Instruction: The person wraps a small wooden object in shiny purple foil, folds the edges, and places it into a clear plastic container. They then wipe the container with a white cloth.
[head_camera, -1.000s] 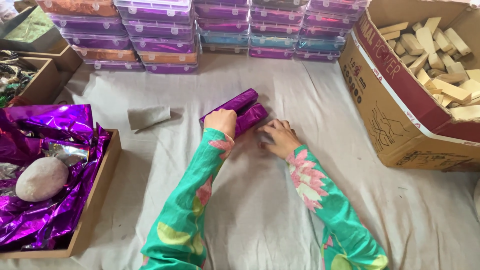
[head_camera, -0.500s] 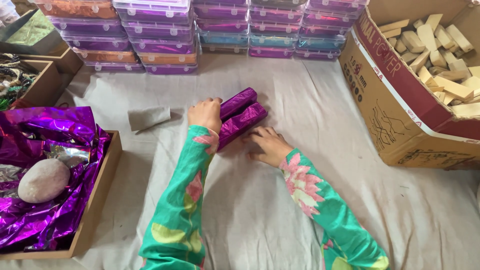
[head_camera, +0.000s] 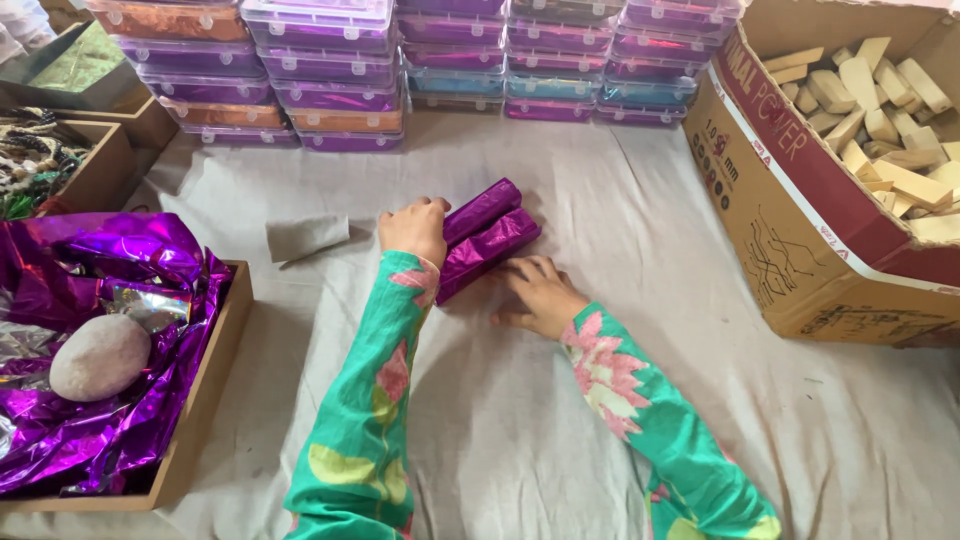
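Head view: looking down on a cloth-covered tabletop (head_camera: 560, 440) with both of the person's arms reaching forward in green floral sleeves.
Wrapped bars: two purple foil-wrapped bars (head_camera: 485, 235) lie side by side, touching, angled on the cloth between the two hands.
Left hand: the left hand (head_camera: 412, 228) rests against the near-left end of the bars, fingers curled over that end, loosely closed on it.
Right hand: the right hand (head_camera: 540, 295) lies just beside the bars on their near-right side, fingers spread flat on the cloth, fingertips touching the lower bar, gripping nothing.
Left of the bars: a small grey paper scrap (head_camera: 305, 237), and further off a wooden tray (head_camera: 205, 390) of purple foil with a rounded stone (head_camera: 98, 357).
Beyond the bars: stacked plastic boxes (head_camera: 330, 80).
Right of the bars: a cardboard carton (head_camera: 800, 220) of pale wooden blocks (head_camera: 880, 110), well apart.
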